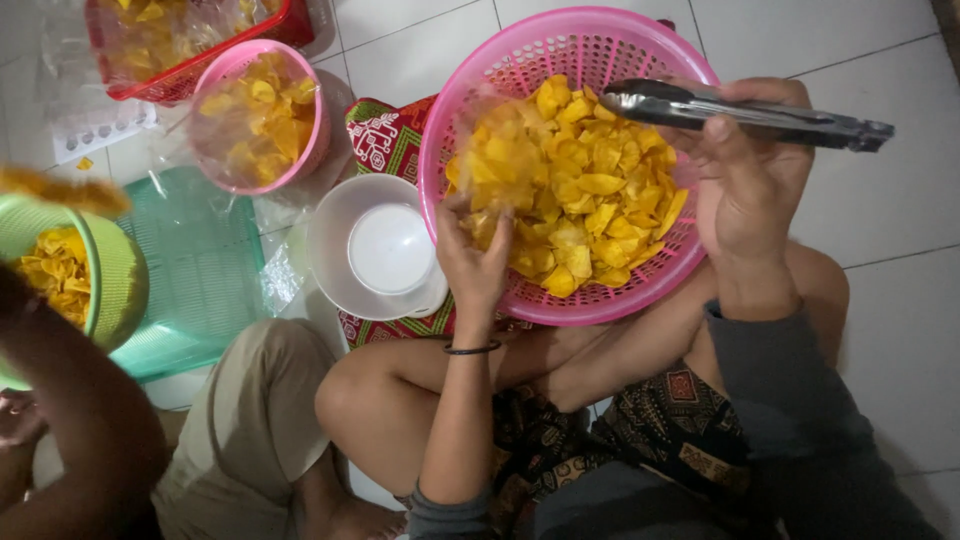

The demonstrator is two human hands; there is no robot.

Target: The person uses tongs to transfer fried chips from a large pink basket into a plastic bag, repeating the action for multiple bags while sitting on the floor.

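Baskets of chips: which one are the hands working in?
The big pink basket at centre right. The left hand holds a clear bag at its near rim and the right hand holds metal tongs over it; the smaller pink, green and red baskets sit far left.

Counted two pink baskets (640, 290) (262, 115), one red basket (190, 80), one green basket (115, 280), one white bowl (385, 250), one pair of metal tongs (750, 115), chips too many to count.
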